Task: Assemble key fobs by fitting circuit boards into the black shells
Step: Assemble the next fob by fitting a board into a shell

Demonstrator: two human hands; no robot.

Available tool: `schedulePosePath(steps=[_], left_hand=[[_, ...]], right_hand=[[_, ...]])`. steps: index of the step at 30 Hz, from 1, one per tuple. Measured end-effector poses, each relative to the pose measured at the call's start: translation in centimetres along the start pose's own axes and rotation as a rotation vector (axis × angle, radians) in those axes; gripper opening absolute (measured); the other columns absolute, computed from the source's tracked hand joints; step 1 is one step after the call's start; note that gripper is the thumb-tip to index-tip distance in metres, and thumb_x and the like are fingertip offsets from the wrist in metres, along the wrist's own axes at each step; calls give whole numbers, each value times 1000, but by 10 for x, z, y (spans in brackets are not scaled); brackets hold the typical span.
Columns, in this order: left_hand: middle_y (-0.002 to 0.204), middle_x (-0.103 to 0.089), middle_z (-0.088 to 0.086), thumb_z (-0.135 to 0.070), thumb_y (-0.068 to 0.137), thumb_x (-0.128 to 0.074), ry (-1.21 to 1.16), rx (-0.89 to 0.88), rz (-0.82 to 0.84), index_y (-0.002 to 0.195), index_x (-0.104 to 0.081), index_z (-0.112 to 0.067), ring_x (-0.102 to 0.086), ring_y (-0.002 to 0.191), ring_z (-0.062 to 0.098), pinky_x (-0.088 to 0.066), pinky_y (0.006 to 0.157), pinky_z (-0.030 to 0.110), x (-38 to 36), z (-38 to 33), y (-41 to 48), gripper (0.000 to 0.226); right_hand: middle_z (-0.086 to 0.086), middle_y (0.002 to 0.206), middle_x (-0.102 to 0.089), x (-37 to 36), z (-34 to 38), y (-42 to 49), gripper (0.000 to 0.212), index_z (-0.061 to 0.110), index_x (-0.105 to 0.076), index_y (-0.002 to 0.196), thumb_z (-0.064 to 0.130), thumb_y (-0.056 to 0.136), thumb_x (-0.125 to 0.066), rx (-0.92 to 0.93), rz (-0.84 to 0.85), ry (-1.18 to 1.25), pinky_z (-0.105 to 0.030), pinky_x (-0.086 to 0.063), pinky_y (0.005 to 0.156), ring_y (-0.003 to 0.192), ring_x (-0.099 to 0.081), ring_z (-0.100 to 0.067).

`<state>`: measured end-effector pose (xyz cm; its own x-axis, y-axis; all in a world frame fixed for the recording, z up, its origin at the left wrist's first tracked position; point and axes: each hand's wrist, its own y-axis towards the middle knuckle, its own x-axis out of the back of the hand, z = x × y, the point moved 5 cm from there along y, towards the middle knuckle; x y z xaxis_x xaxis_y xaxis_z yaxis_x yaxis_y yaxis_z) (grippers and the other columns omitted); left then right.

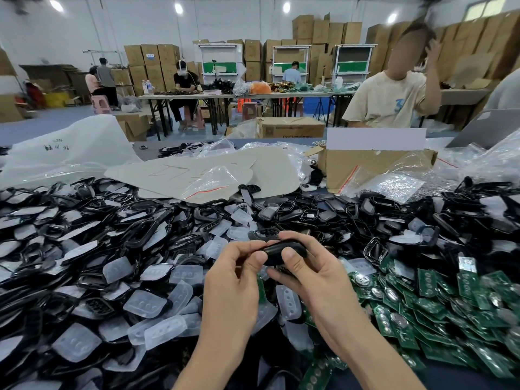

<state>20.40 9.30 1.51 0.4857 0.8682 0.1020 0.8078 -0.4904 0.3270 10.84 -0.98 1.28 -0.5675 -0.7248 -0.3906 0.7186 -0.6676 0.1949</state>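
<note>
Room: a workshop hall is seen, with cartons (152,60) stacked along the back wall.
Table: it is covered by loose parts, not kept in any tray.
Left heap: black shells (84,220) are mixed with clear button pads (146,302).
Right heap: green circuit boards (439,305) are piled just beside the right forearm.
Cardboard box (365,167): it is placed at the back right with its flap up; its content is hidden.
Zip bag (211,178): it is laid on grey sheets (270,170).
Held shell (281,250): it is kept above the heaps, at the centre.
Left hand (233,277): one end of the held shell is pinched.
Right hand (306,274): the other end is grasped, thumb on top.
</note>
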Motion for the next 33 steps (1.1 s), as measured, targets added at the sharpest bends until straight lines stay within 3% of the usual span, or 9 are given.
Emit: schedulePosePath(steps=[6, 9, 13, 16, 19, 23, 27, 30, 33], left_hand=[[83, -69, -18, -2, 96, -59, 57, -65, -22, 90, -68, -32, -59, 70, 3, -43, 61, 12, 1, -5, -3, 33], [82, -68, -15, -11, 96, -63, 44, -76, 8, 90, -68, -35, -56, 67, 1, -41, 61, 13, 0, -7, -2, 26], [99, -64, -19, -31, 93, -65, 82, -157, 96, 98, -66, -42, -64, 89, 1, -46, 73, 12, -3, -13, -3, 12], [101, -61, -19, -24, 94, -65, 134, -222, 95, 101, -67, -40, -64, 94, 3, -46, 75, 8, -4, -15, -3, 18], [100, -68, -17, -19, 95, -65, 30, -140, 41, 97, -68, -43, -65, 97, 3, -49, 79, 14, -1, -8, 0, 24], [97, -72, -15, -13, 96, -63, -33, -99, 61, 98, -67, -38, -68, 97, 5, -50, 80, 15, -1, -2, -1, 25], [99, -69, -16, -15, 96, -63, 37, -138, 79, 99, -65, -40, -65, 99, 7, -50, 83, 21, -2, -2, -2, 25], [105, -59, -29, -24, 94, -64, 152, -228, 61, 103, -65, -44, -60, 104, 7, -46, 85, 22, -1, -7, -3, 22], [111, -60, -27, -24, 91, -68, 239, -344, 62, 109, -67, -39, -56, 115, 10, -43, 92, 18, -4, -15, -5, 23]], right_hand=[[-7, 106, -75, -3, -2, -2, 14, 23, -75, 95, 24, 84, -67, 12, -51, -36, -28, -60, 84, 105, -73, -26], [-7, 100, -76, -1, -1, -2, 13, 20, -75, 93, 15, 90, -64, 18, -78, -31, -25, -60, 82, 101, -74, -26], [-9, 102, -76, 0, 6, -3, 18, 17, -74, 96, 4, 95, -61, 49, -55, -94, -25, -59, 83, 103, -73, -25], [-4, 107, -76, -3, 8, -4, 19, 25, -75, 98, 10, 95, -63, 69, -19, -165, -22, -58, 84, 106, -72, -21], [-4, 118, -74, -10, 1, -5, 24, 25, -76, 109, 30, 90, -62, 14, -3, 50, -23, -56, 90, 115, -69, -19], [-16, 127, -70, -19, -9, -5, 42, 14, -77, 113, 41, 92, -53, -180, 8, 380, -30, -56, 95, 122, -65, -27], [-21, 129, -67, -17, -8, -5, 44, 12, -70, 125, 38, 97, -50, -237, 10, 436, -33, -55, 99, 122, -65, -29], [-22, 126, -69, -16, -5, -6, 40, 11, -74, 119, 36, 94, -54, -218, -9, 451, -29, -58, 91, 114, -69, -26], [-20, 123, -70, -15, -3, -5, 37, 11, -76, 114, 33, 91, -57, -180, -31, 427, -26, -59, 85, 108, -72, -25]])
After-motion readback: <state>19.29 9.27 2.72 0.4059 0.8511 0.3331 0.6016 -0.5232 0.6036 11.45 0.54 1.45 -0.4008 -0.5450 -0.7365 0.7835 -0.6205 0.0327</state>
